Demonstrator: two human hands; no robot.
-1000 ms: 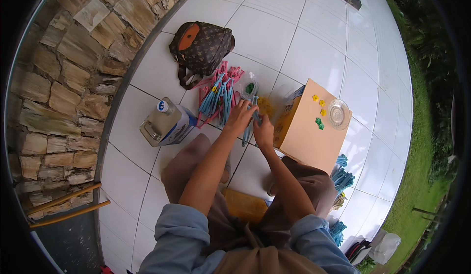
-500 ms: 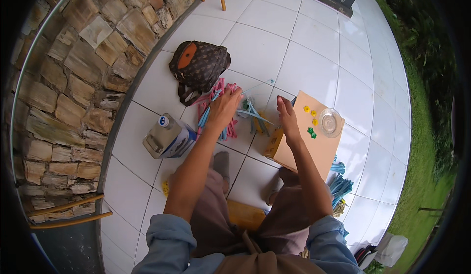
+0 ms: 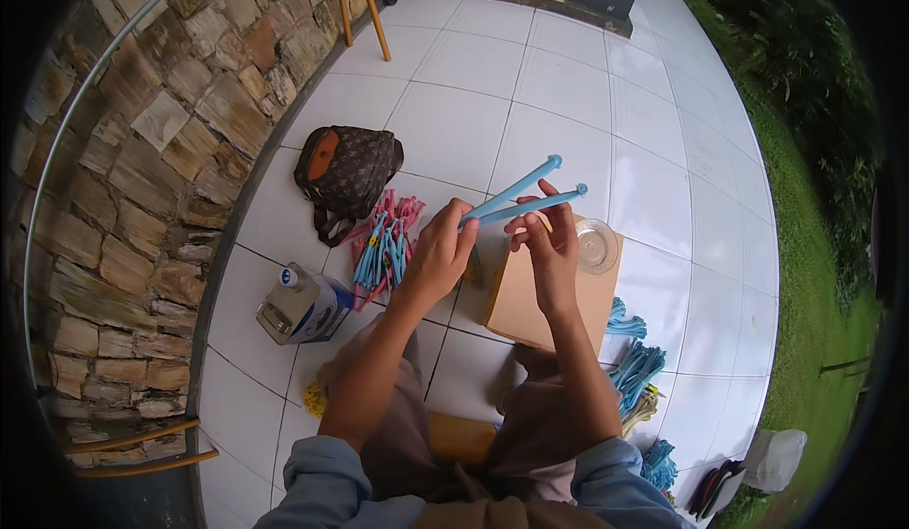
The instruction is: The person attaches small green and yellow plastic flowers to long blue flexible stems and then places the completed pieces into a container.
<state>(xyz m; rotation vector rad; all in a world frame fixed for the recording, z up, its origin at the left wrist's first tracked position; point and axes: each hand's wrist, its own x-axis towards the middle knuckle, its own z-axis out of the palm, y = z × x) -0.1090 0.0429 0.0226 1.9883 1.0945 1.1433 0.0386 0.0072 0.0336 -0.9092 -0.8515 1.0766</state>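
Observation:
My left hand [image 3: 443, 249] is closed round the lower ends of two slim light-blue strips [image 3: 516, 189] with small knobbed tips. They fan out in a narrow V toward the upper right. Beside them my right hand [image 3: 553, 256] has its fingers bent but apart. The strips pass close to its fingertips; whether they touch is unclear. Under this hand stands a cardboard box [image 3: 523, 292], with a clear round dish [image 3: 597, 246] on top. A pile of pink and light-blue strips [image 3: 382, 252] lies on the tiles left of my left hand.
A brown patterned backpack [image 3: 348, 171] and a jerrycan [image 3: 303, 306] stand at the left, near the stone wall [image 3: 142, 197]. Bundles of blue strips [image 3: 638, 375] lie right of the box. Yellow pieces [image 3: 314, 398] sit by my left leg. Grass [image 3: 805, 340] borders the tiles.
My left hand has come away from the pile and raised two light-blue strips. My right hand has closed in beside them, its fingers more bent. The whole view has shifted.

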